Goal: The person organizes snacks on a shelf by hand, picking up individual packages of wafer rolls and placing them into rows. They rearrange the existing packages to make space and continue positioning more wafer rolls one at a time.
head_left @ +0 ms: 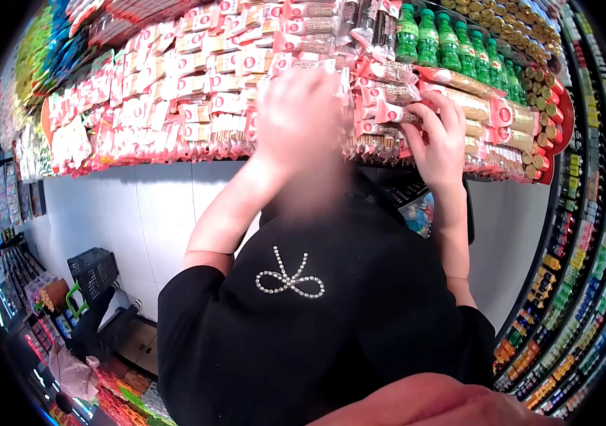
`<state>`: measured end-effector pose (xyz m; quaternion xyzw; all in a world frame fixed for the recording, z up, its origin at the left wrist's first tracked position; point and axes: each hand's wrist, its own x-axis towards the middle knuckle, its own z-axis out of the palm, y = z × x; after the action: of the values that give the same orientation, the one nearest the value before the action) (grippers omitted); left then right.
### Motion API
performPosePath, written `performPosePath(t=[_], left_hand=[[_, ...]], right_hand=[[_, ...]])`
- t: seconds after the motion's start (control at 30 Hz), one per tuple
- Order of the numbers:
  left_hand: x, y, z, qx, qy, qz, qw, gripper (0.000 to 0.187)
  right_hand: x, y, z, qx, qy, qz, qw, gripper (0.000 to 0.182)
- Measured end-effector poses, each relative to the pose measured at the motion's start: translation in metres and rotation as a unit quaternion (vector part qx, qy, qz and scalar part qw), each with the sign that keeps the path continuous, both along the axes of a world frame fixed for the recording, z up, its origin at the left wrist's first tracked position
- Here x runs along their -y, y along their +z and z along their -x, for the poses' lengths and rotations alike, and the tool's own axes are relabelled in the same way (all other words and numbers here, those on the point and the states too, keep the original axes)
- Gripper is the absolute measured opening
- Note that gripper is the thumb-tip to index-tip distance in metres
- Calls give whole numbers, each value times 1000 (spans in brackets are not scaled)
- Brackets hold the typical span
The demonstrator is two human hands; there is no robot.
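My right hand [439, 135] is at the front of the packed snack display, thumb and fingers closed on the end of a pink-and-white wrapped snack packet [390, 112]. That packet lies among similar ones, and its contents are hard to make out. Smeared by motion, my left hand [299, 117] is over the wrapped packets left of it; its fingers and anything in them cannot be made out. Rows of small pink-and-white packets [193, 85] lie to its left. Longer gold-and-pink packets [470, 106] are beside my right hand.
Green bottles [448, 50] stand behind my right hand. Gold-topped cylinders [546, 106] fill the display's right end, inside a red rim [565, 117]. Curved shelves of goods [573, 234] run down the right side. A black basket [93, 271] is at the lower left.
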<state>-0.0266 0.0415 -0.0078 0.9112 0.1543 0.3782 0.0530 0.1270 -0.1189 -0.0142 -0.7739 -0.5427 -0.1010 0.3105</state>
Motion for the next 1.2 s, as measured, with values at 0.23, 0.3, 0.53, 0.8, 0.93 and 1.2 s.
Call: performPosePath(t=[0.23,0.3,0.53,0.8,0.93,1.2], left_hand=[[-52,0,5,-82,-13,6,997,33],[-54,0,5,-90,-24,9,996,32],[-52,5,-4,-100,-46,34,993,32],[-44,7,-10,-105,-27,16,994,31],[-50,4,4,-56,-22,20,998,30],[-40,18,39,-91,-35,32,995,30]], right_hand=[[-9,-1,5,24,-9,13,1000,27],[-10,-2,8,24,-13,13,1000,29],[-14,-2,15,12,-16,6,1000,38],[-18,4,23,18,-10,5,1000,39],[-33,17,27,23,34,-41,998,38],[-93,21,51,69,98,-23,992,24]])
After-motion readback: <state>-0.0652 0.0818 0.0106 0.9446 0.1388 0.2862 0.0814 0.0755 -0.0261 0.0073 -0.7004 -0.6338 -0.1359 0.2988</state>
